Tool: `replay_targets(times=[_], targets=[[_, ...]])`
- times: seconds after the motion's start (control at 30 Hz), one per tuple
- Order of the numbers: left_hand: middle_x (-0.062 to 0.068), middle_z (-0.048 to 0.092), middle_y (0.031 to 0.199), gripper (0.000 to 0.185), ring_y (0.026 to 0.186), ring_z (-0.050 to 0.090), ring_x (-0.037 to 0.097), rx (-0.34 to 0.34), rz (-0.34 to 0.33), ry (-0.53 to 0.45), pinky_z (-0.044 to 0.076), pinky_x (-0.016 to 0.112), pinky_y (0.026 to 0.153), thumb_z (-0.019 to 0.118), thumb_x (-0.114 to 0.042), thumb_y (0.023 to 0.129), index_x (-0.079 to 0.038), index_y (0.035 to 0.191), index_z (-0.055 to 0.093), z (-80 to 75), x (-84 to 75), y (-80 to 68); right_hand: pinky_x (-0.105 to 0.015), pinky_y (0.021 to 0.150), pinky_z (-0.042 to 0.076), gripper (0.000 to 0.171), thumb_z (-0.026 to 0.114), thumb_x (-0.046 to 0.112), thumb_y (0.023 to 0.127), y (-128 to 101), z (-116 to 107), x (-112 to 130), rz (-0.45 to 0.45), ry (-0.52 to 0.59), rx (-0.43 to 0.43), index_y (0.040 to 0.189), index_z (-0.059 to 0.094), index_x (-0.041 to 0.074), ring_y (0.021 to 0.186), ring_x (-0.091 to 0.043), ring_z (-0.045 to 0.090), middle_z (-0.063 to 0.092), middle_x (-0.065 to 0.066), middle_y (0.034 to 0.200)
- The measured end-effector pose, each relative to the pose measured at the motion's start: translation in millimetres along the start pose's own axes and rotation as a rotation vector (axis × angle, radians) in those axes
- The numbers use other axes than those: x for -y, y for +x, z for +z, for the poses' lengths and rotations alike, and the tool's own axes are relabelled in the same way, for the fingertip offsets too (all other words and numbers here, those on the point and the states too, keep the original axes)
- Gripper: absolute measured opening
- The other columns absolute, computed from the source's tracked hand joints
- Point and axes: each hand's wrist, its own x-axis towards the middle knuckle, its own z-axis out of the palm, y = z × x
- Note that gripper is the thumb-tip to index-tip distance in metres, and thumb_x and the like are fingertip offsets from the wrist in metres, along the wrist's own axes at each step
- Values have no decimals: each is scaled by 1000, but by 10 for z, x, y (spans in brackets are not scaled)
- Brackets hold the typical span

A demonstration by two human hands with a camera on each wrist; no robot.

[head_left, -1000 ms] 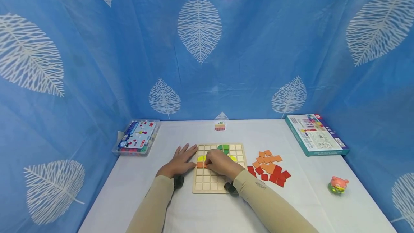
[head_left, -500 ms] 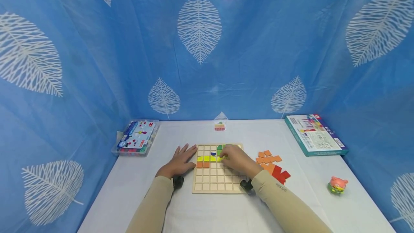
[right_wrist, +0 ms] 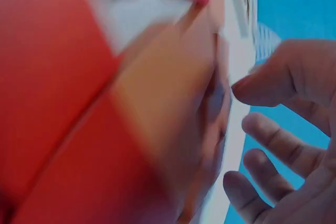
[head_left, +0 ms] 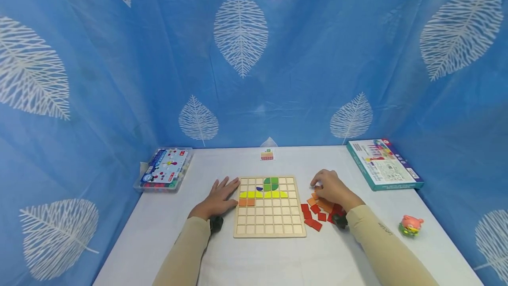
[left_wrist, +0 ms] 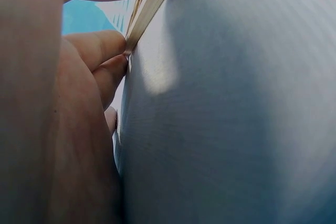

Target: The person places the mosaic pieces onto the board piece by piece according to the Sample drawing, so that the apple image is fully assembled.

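Note:
My left hand (head_left: 215, 200) lies spread on the table, its thumb and fingertips against the left edge of the wooden grid board (head_left: 270, 228). The left wrist view shows fingers (left_wrist: 107, 45) touching that edge. On the board are green pieces (head_left: 271, 183), a row of yellow pieces (head_left: 267, 194), a small blue piece (head_left: 259, 188) and two orange squares (head_left: 247, 202). Right of the board my right hand (head_left: 332, 187) hovers over loose orange tiles (head_left: 325, 205), partly covering them. In the right wrist view its thumb and fingers are apart, with nothing between them.
Red tiles (head_left: 313, 224) lie between the board and my right wrist. A small pattern card (head_left: 267, 154) is at the back. A clear plastic case (head_left: 164, 169) stands back left, a game box (head_left: 385, 164) back right, and a pink toy figure (head_left: 411, 225) at right.
My right hand has moved off the board to the right, over the orange tiles. The yellow row, green pieces and blue piece are now uncovered. My left hand has stayed put.

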Motion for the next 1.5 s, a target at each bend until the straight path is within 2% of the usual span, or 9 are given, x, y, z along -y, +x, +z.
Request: replay_targets(times=[0.2,0.47,0.63,0.83,1.13,1.3,1.5], targets=[[-3,28,171,76,160,7,27,-12,15,-5,-5,52,126,56,-41,97,-18,167,35,10,27,1,-54,96,54,17,80,5,84,-41,-17,-127,123,51,44,100,78,10,99,-29,57,64,-7,107],[-4,28,171,76,160,7,27,-12,18,-13,-6,52,125,56,-41,98,-18,167,35,23,35,5,-48,90,56,13,81,8,88,-30,-22,-126,166,75,52,100,79,11,94,-26,57,63,-3,98],[-4,27,171,76,160,6,27,-12,15,0,-6,52,125,55,-43,97,-19,167,34,10,23,5,-42,82,56,10,80,6,88,-23,-33,-107,102,40,43,97,79,9,87,-24,57,61,-1,91],[-3,27,171,76,160,7,28,-6,16,-1,-6,52,125,55,-41,97,-18,167,35,-2,17,-3,-46,86,57,10,81,5,85,-5,-45,-31,20,-53,46,93,79,10,84,-23,57,63,1,87],[-3,28,171,76,160,7,28,-3,28,-7,-5,51,126,56,-41,97,-18,167,36,3,4,-16,-44,84,58,13,86,9,82,32,-5,25,2,-109,53,87,75,14,81,-22,57,61,3,83],[-1,30,171,75,160,9,30,-15,40,-11,-3,53,126,56,-39,97,-16,166,37,-1,10,-24,-44,83,59,12,87,13,83,55,15,67,38,-86,11,90,77,13,81,-22,58,64,1,85],[-3,28,171,76,160,8,28,-14,18,-12,-5,52,126,56,-40,97,-17,166,36,-1,-4,-26,-40,78,59,10,86,11,84,58,53,225,-13,12,-29,90,79,12,80,-20,57,65,0,88]])
